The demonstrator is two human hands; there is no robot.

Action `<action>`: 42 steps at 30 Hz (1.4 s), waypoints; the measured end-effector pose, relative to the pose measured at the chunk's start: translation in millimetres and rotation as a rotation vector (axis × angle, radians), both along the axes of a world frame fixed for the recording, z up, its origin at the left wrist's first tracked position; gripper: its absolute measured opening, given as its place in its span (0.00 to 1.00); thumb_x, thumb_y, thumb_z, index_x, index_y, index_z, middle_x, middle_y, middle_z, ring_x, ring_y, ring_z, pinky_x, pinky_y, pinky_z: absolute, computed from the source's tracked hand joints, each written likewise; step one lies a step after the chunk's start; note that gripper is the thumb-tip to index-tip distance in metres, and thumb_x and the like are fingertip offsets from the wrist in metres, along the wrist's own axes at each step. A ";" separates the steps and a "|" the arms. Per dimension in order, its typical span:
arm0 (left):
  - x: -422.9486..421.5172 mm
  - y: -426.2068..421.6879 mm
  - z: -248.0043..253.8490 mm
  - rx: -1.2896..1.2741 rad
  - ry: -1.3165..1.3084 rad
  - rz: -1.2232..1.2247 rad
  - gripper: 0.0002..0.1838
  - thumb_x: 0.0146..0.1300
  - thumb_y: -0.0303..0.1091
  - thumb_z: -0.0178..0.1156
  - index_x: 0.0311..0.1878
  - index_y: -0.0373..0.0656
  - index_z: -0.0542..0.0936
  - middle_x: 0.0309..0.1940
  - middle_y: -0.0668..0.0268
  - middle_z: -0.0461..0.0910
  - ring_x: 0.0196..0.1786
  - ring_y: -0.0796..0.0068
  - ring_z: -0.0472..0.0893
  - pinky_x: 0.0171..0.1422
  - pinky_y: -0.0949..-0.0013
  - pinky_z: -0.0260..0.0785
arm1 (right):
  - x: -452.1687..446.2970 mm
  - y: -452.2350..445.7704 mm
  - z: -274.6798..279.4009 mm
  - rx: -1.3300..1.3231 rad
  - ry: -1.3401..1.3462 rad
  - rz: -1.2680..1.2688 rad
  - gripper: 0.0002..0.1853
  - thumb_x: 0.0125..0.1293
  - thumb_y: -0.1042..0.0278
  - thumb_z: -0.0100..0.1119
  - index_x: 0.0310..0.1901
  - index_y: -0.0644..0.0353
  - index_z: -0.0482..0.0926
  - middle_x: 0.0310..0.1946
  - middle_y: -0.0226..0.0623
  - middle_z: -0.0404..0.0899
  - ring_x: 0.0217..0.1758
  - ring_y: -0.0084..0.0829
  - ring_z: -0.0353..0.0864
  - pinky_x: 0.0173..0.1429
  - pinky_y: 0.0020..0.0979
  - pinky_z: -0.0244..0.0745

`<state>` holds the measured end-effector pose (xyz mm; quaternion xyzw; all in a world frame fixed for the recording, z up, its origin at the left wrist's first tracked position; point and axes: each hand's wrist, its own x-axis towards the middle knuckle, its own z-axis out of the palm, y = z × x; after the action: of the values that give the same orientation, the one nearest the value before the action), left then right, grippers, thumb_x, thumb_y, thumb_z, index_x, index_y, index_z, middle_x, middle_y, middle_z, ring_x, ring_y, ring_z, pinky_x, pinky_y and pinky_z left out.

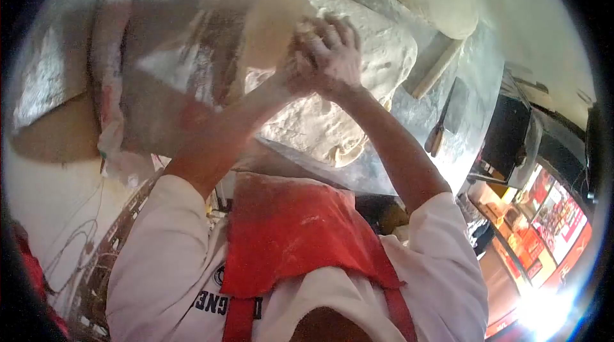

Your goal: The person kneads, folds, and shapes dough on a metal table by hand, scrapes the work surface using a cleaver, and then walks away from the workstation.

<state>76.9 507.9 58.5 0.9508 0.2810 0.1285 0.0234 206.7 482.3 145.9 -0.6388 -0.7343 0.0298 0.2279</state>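
A large slab of pale dough (pixel 377 54) lies on the floured work surface, its top dented and uneven. Over its upper middle, my right hand (pixel 339 57) is folded against my left hand (pixel 297 70), and both look dusted with flour. The right fingers are bent and closed over the left hand. Most of the left fingers are hidden under the right hand or blurred. Whether the hands touch the dough I cannot tell.
Right of the dough lie a wooden strip (pixel 437 68) and a flat-bladed tool with a wooden handle (pixel 437 139). Another pale, rounded mass (pixel 441 0) sits at the upper right. Shelves with orange goods (pixel 527 246) stand at the lower right.
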 end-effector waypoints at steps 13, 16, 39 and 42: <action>59.1 32.5 0.3 -0.448 -0.083 -0.014 0.23 0.75 0.50 0.47 0.69 0.53 0.68 0.69 0.62 0.67 0.71 0.64 0.69 0.75 0.58 0.61 | 54.2 -6.5 -49.4 -0.019 -0.012 -0.066 0.31 0.63 0.38 0.60 0.68 0.29 0.71 0.69 0.40 0.67 0.73 0.47 0.64 0.78 0.58 0.52; 48.5 75.2 34.2 -0.512 -0.215 -0.039 0.25 0.75 0.53 0.48 0.71 0.58 0.67 0.71 0.63 0.65 0.71 0.62 0.69 0.75 0.56 0.61 | 79.8 10.2 -26.7 0.022 0.213 0.015 0.34 0.69 0.30 0.49 0.69 0.41 0.72 0.66 0.42 0.70 0.69 0.46 0.69 0.77 0.59 0.54; -68.7 5.2 94.9 -0.442 -0.359 -0.275 0.31 0.63 0.53 0.61 0.65 0.48 0.73 0.59 0.63 0.77 0.68 0.56 0.69 0.72 0.50 0.59 | 58.3 -133.8 51.8 -0.135 0.037 -0.352 0.24 0.65 0.47 0.64 0.52 0.58 0.77 0.48 0.46 0.76 0.53 0.47 0.76 0.58 0.51 0.69; -94.2 -52.1 88.2 -0.309 -0.586 -0.358 0.30 0.61 0.52 0.65 0.63 0.49 0.76 0.56 0.62 0.79 0.65 0.57 0.72 0.70 0.51 0.60 | 18.9 -201.3 25.6 0.026 -0.007 -0.333 0.15 0.61 0.63 0.65 0.47 0.56 0.76 0.40 0.44 0.75 0.44 0.48 0.75 0.49 0.48 0.68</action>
<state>-17.3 455.8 146.7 0.8930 0.1080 0.3449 0.2681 225.5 281.0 171.5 -0.7486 -0.6194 -0.0201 0.2357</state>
